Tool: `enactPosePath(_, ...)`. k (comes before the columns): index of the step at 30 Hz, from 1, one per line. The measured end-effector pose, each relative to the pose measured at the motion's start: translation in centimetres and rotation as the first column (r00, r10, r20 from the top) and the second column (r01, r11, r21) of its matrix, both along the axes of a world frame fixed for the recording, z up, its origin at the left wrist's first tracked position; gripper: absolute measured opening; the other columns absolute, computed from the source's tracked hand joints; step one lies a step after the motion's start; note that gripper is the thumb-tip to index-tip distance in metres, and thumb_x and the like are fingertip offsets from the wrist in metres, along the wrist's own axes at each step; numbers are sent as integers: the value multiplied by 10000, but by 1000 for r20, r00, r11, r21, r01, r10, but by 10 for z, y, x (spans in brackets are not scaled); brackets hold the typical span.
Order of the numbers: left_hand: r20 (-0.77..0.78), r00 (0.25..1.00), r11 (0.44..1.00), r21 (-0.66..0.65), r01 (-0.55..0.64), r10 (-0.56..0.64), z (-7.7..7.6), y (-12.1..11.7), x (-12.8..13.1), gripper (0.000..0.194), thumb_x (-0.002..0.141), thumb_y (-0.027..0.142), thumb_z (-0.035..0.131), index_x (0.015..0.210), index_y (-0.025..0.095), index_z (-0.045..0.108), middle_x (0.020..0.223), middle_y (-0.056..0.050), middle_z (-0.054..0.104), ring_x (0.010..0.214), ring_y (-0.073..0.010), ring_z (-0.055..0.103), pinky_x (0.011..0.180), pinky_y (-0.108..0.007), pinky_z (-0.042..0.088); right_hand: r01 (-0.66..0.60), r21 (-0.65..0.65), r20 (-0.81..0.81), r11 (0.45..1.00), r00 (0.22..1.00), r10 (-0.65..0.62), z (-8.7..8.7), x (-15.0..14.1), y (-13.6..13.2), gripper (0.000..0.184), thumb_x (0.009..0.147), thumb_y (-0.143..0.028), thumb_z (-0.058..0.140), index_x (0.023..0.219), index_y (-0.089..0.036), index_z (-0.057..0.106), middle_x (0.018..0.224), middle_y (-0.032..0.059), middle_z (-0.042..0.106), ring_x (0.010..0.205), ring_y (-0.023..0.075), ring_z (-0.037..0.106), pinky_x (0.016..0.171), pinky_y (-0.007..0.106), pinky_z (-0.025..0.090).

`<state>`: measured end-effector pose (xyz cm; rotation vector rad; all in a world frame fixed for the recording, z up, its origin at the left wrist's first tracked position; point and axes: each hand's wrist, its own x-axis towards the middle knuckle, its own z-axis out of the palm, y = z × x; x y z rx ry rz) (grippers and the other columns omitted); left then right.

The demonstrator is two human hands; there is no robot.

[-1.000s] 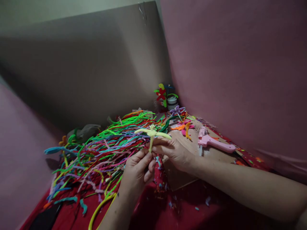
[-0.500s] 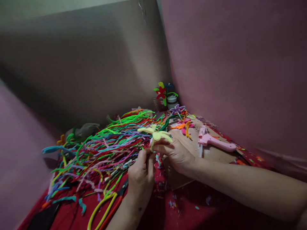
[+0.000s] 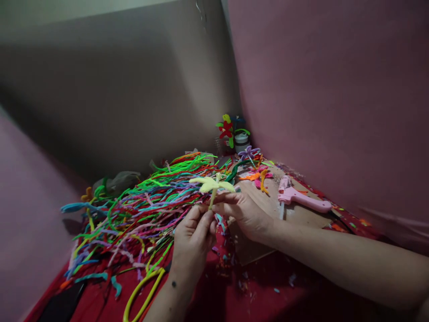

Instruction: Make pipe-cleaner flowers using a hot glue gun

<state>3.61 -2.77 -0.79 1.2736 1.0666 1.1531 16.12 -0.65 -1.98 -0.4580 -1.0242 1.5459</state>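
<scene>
A pale yellow pipe-cleaner flower (image 3: 212,184) stands upright on a thin stem between both hands. My left hand (image 3: 193,240) pinches the lower end of the stem with closed fingers. Just to the right, my right hand (image 3: 241,213) grips the stem right under the petals, fingers pressed together. Both hands hover over a red cloth (image 3: 258,295), beside a big loose pile of coloured pipe cleaners (image 3: 140,201).
A pink glue gun (image 3: 301,199) lies on a cardboard sheet (image 3: 268,201) to the right, with small finished flowers (image 3: 256,174) behind it. A red and green flower (image 3: 226,130) and a white jar (image 3: 240,142) stand in the corner. Walls close in at the back and right.
The flower tilted and turned between the fingers, then came back upright. My left hand shifted down and up again along the stem. The view barely moved.
</scene>
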Motion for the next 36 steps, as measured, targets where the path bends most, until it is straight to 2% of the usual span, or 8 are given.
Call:
enactPosePath(9, 291, 938, 963, -135, 235, -188, 5, 3, -6, 131, 791, 273, 588, 775, 182, 496, 455, 99, 377, 329, -11, 151, 306, -126, 183, -31, 3, -14, 1000, 999, 31, -4, 1, 4, 191, 620, -303, 748, 748, -167, 710, 707, 16, 652, 740, 148, 564, 759, 312, 424)
enactPosePath(14, 247, 948, 965, -120, 235, -200, 3, 2, -5, 109, 810, 277, 562, 795, 193, 493, 456, 99, 379, 338, -22, 156, 317, -137, 185, -10, 4, -56, 1000, 998, 10, -4, 1, 4, 123, 616, -259, 753, 688, -172, 705, 678, -7, 637, 667, 112, 544, 744, 295, 413)
enactPosePath(17, 61, 990, 992, 8, 128, -128, 0, 1, -4, 117, 819, 295, 546, 777, 194, 504, 490, 79, 426, 357, -41, 261, 353, -166, 245, -11, 27, -70, 1000, 997, 13, -2, 1, 2, 109, 623, -234, 743, 702, -170, 706, 667, -14, 623, 630, 106, 523, 658, 269, 401)
enactPosePath(19, -143, 989, 983, 177, 49, -24, -4, 0, -5, 123, 820, 295, 540, 753, 192, 531, 525, 60, 451, 409, -60, 346, 400, -181, 288, -4, 38, -76, 999, 997, 7, -1, 0, 1, 126, 637, -249, 730, 735, -173, 708, 665, -14, 616, 604, 106, 505, 598, 258, 381)
enactPosePath(23, -405, 883, 858, 513, 2, 239, -11, 3, -9, 56, 775, 236, 579, 790, 208, 625, 541, 44, 492, 455, -82, 411, 473, -198, 322, 15, 1, -70, 1000, 997, -15, -2, -1, -1, 174, 633, -318, 731, 732, -178, 703, 644, -12, 598, 578, 107, 474, 556, 255, 360)
enactPosePath(26, -430, 856, 824, 566, 9, 286, -14, 4, -8, 86, 770, 224, 572, 812, 219, 647, 544, 37, 516, 447, -88, 423, 483, -204, 332, 38, -28, -50, 999, 998, -40, -4, -2, -1, 173, 609, -320, 749, 683, -174, 695, 637, -14, 591, 581, 98, 456, 567, 248, 356)
enactPosePath(31, -305, 926, 924, 368, -100, 222, -7, 1, -2, 123, 796, 266, 550, 700, 199, 584, 521, 46, 449, 436, -73, 362, 423, -186, 291, 1, 17, -41, 1000, 999, 0, -4, -1, -1, 184, 624, -312, 742, 724, -165, 695, 675, -8, 609, 642, 108, 498, 630, 260, 382)
enactPosePath(36, -55, 998, 999, 39, 18, -16, 2, 2, -3, 223, 783, 327, 579, 644, 178, 489, 466, 65, 430, 346, -43, 309, 344, -168, 238, -30, -24, -26, 999, 999, 29, 0, 0, -1, 213, 577, -299, 763, 715, -151, 697, 669, -4, 631, 621, 114, 531, 651, 282, 421)
